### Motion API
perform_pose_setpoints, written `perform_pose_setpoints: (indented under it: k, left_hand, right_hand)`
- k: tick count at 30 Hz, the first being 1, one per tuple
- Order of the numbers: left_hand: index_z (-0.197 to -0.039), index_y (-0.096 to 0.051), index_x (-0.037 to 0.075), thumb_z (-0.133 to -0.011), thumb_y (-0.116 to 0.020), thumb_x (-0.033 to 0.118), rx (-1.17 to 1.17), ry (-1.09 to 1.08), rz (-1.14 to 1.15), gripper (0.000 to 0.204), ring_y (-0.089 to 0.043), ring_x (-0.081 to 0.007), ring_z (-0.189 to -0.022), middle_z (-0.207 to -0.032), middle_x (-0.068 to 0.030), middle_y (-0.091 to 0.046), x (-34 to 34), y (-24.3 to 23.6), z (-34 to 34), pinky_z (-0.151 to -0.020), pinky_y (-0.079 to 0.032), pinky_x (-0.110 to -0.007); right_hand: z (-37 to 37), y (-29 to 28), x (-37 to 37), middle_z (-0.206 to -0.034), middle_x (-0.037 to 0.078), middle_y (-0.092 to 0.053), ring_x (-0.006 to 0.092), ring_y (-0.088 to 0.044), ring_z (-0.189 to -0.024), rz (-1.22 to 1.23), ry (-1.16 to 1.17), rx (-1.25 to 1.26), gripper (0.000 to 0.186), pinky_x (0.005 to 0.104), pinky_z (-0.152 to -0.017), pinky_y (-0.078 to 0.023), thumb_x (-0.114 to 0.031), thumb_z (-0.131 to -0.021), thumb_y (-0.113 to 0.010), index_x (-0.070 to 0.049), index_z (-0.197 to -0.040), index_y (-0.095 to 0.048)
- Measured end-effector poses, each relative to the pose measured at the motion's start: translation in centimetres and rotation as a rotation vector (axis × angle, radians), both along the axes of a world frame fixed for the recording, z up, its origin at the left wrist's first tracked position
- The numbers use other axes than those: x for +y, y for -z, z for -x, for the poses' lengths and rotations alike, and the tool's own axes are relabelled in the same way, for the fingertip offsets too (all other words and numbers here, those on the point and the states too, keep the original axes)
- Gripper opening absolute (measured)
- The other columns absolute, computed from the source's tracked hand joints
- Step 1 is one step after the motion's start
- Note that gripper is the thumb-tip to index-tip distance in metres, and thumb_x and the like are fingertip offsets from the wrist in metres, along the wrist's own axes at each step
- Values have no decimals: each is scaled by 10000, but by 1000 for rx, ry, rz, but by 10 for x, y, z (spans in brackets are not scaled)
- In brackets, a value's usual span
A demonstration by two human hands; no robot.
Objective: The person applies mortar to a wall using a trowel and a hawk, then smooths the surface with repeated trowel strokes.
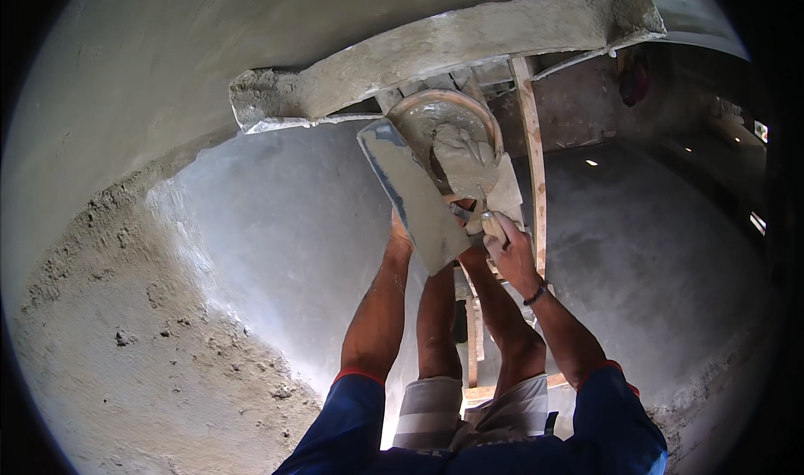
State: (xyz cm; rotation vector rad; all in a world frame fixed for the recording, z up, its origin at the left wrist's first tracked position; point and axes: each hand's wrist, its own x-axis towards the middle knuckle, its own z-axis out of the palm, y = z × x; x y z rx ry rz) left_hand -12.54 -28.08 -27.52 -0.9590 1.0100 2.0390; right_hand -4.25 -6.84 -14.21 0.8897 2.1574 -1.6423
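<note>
To the far left of the round basin (444,100), which served as the point of reference, a plastered wall (134,366) showed a rough, crumbling band. Nearer the basin, on its left, my left hand (401,229) supported a long rectangular board (419,198) from beneath its left edge; most of that hand lay behind the board, so I could not tell how its fingers were set. The board's long axis ran obliquely, from beside the basin's left rim down to a lower corner on the near side of the basin, and its face bore a film of grey mortar. Above and beyond the basin stretched a mortar-crusted beam (452,43). Within the basin lay a heap of wet mortar (461,152), toward which the trowel (494,226) pointed, its long axis running away from me; the blade could not be made out apart from the mortar. My right hand (514,257), just to the near right of the basin, was closed around the wooden handle and was the nearer of the two to the heap, which lay ahead and slightly leftward of it. Right of the basin rose a wooden post (533,140).
</note>
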Motion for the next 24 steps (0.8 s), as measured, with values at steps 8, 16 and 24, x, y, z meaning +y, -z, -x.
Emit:
perform_pose_setpoints:
  k: [8, 16, 24]
  left_hand:
    - [-1217, -518, 87, -946, -504, 320, -222, -70, -385, 358, -598, -196, -971, -1071, -60, -610, 72, -38, 12, -837, -512, -334]
    - [-1221, -516, 89, -945, -509, 315, -149, -44, -388, 358, -597, -194, -974, -1078, -60, -608, 94, -65, 14, -841, -512, -334]
    - [-1225, -515, 90, -943, -514, 311, -104, -40, -376, 358, -596, -192, -978, -1084, -59, -606, 104, -82, 15, -846, -511, -334]
  right_hand:
    - [-1, -59, -21, -1020, 253, -572, 427, -607, -878, -259, -70, 68, 504, 446, -771, -509, -107, -759, -637, -32, -1243, -517]
    - [-13, -84, -36, -933, 208, -531, 373, -560, -842, -323, -57, 130, 433, 414, -753, -475, -52, -793, -599, 25, -1213, -526]
    - [-25, -112, -33, -934, 211, -521, 374, -549, -848, -289, -46, 97, 416, 418, -766, -468, -46, -806, -587, 49, -1203, -513]
